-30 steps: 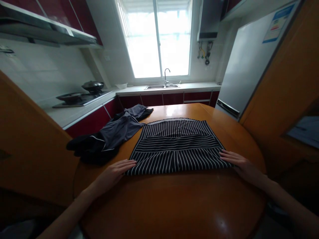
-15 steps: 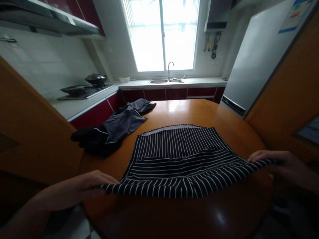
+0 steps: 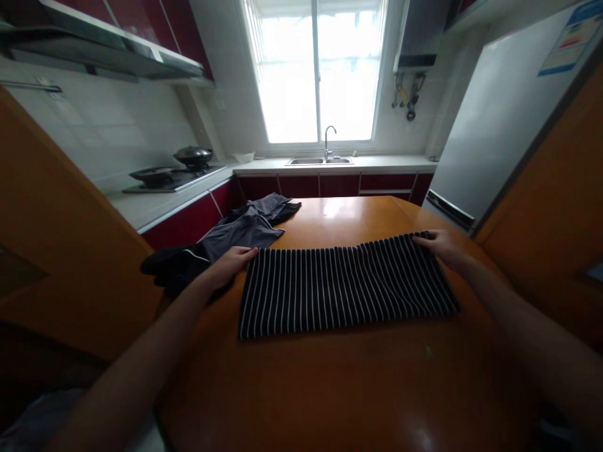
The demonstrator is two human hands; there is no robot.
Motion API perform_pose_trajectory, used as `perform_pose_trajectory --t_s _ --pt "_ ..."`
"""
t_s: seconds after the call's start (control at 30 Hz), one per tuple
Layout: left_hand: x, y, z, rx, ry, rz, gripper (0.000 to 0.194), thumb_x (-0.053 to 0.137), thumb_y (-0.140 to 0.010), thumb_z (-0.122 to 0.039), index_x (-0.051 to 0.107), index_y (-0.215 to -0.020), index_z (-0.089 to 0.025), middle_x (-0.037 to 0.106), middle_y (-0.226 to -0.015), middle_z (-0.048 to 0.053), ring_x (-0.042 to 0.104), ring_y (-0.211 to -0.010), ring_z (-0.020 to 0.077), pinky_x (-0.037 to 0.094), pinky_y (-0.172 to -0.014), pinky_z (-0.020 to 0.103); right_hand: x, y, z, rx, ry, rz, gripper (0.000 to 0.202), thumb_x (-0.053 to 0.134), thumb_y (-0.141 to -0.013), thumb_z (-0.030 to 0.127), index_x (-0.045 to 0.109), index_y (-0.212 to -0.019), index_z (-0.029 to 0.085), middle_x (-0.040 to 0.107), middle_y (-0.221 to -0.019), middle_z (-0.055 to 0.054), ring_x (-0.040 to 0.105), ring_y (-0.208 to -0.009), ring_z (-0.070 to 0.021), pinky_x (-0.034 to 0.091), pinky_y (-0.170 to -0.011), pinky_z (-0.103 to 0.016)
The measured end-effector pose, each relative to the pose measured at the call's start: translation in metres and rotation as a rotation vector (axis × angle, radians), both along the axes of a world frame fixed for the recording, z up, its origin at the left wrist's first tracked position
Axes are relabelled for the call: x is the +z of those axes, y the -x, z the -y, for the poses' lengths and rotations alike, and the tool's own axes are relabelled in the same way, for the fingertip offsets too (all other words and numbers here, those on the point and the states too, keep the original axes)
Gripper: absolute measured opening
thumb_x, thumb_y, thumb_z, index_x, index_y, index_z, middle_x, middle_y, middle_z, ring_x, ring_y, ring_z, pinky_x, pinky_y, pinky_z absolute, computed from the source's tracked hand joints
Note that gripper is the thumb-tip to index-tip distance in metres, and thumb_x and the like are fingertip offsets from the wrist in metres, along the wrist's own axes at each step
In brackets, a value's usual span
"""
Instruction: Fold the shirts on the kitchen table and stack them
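A black apron (image 3: 339,289) with thin white stripes lies folded over into a wide band on the wooden table (image 3: 330,389). My left hand (image 3: 235,258) pinches its far left corner between thumb and fingers. At the far right corner, my right hand (image 3: 436,243) grips the cloth the same way, slightly higher in the view. The upper edge runs between both hands, and the near edge rests on the tabletop. The layer beneath the fold is hidden.
A crumpled grey and black garment (image 3: 245,226) lies at the table's left, just beyond my left hand. Behind are a counter with a sink (image 3: 320,161), a stove with a lidded pan (image 3: 193,157), and a fridge (image 3: 509,119) at the right.
Both hands have carried the apron's near edge away from me, over to its far edge. The apron is now doubled, and its pocket is covered. The view has shifted slightly.
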State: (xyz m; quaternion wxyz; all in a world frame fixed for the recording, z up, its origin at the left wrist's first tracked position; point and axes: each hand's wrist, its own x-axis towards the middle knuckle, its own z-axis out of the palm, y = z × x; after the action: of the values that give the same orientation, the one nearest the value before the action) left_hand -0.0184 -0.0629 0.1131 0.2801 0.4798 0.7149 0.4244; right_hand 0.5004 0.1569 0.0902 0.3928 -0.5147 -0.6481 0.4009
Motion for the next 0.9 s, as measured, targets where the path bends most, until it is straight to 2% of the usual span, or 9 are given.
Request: perform_pose_trajectory --t_s 0.13,0.27,0.4,0.47,0.53,0.63,0.7,0.8,0.9 --pt "-0.036 0.002 -0.027 0.090 0.031 -0.040 0.051 0.067 -0.074 -0.065 0.070 -0.070 -0.014 0.066 -0.061 0.003 0.062 -0.068 0.0230 0.046 -0.058 0.028 -0.043 0.024 -0.026 -0.031 0.122 0.021 0.011 0.074 -0.080 0.023 0.074 -0.085 0.013 0.078 -0.078 -0.010 0.073 -0.073 -0.0226 0.061 -0.066 -0.032" --pt "-0.057 0.014 -0.035 0.124 -0.036 -0.118 0.052 0.062 -0.076 -0.066 0.070 -0.071 -0.014 0.069 -0.066 0.003 0.063 -0.075 0.0250 0.045 -0.064 0.028 -0.069 0.018 -0.039 -0.043 0.114 -0.016 0.017 0.072 -0.082 0.029 0.074 -0.091 0.015 0.078 -0.081 -0.012 0.075 -0.076 -0.0253 0.063 -0.065 -0.036" --pt "-0.066 0.024 -0.037 0.085 -0.027 -0.352 0.050 0.048 -0.087 -0.056 0.072 -0.080 -0.013 0.073 -0.079 0.008 0.065 -0.081 0.0268 0.048 -0.074 0.031 -0.072 0.009 -0.051 -0.026 0.096 0.065 0.018 0.070 -0.082 0.028 0.074 -0.092 0.014 0.078 -0.085 -0.013 0.074 -0.079 -0.0264 0.062 -0.067 -0.037" --pt "-0.067 0.023 -0.035 0.070 -0.004 -0.506 0.048 0.044 -0.092 -0.047 0.073 -0.099 -0.010 0.074 -0.099 0.014 0.067 -0.095 0.0294 0.049 -0.087 0.035 -0.065 0.010 -0.054 -0.056 0.042 0.288 0.020 0.068 -0.082 0.027 0.074 -0.093 0.012 0.077 -0.090 -0.016 0.073 -0.084 -0.0283 0.061 -0.074 -0.040" --pt "-0.064 0.012 -0.033 0.076 -0.027 -0.698 0.052 0.043 -0.094 -0.042 0.065 -0.124 -0.006 0.067 -0.124 0.020 0.062 -0.115 0.0325 0.045 -0.101 0.041 -0.053 0.018 -0.049 -0.125 -0.097 0.577 0.030 0.065 -0.085 0.029 0.073 -0.104 0.008 0.075 -0.104 -0.021 0.070 -0.098 -0.0331 0.056 -0.088 -0.046" --pt "-0.057 -0.028 -0.035 -0.027 -0.092 -0.917 0.058 0.044 -0.096 -0.039 0.050 -0.142 -0.004 0.050 -0.147 0.023 0.046 -0.137 0.0338 0.035 -0.114 0.046 -0.035 0.053 -0.017 -0.124 -0.349 0.810 0.049 0.051 -0.094 0.037 0.063 -0.129 0.005 0.062 -0.132 -0.026 0.057 -0.124 -0.0376 0.043 -0.106 -0.051" --pt "-0.054 -0.071 -0.041 -0.231 -0.112 -0.936 0.055 0.041 -0.099 -0.037 0.048 -0.145 -0.007 0.048 -0.150 0.019 0.042 -0.142 0.0290 0.031 -0.119 0.041 -0.030 0.090 0.018 0.044 -0.452 0.787 0.053 0.041 -0.099 0.038 0.058 -0.136 0.005 0.056 -0.141 -0.023 0.050 -0.134 -0.0337 0.037 -0.113 -0.046" --pt "-0.060 -0.139 -0.055 -0.475 -0.127 -0.921 0.052 0.031 -0.103 -0.031 0.045 -0.148 -0.010 0.044 -0.155 0.016 0.037 -0.146 0.0243 0.029 -0.120 0.039 -0.041 0.150 0.070 0.293 -0.490 0.756 0.058 0.033 -0.102 0.038 0.046 -0.148 0.006 0.043 -0.156 -0.019 0.035 -0.146 -0.0294 0.027 -0.119 -0.043" --pt "-0.076 -0.181 -0.064 -0.493 -0.073 -0.937 0.055 0.030 -0.103 -0.030 0.037 -0.154 -0.012 0.032 -0.162 0.015 0.026 -0.151 0.0281 0.024 -0.121 0.051 -0.062 0.175 0.096 0.391 -0.417 0.793 0.061 0.029 -0.103 0.041 0.033 -0.156 0.012 0.025 -0.165 -0.014 0.018 -0.153 -0.0292 0.018 -0.121 -0.052"
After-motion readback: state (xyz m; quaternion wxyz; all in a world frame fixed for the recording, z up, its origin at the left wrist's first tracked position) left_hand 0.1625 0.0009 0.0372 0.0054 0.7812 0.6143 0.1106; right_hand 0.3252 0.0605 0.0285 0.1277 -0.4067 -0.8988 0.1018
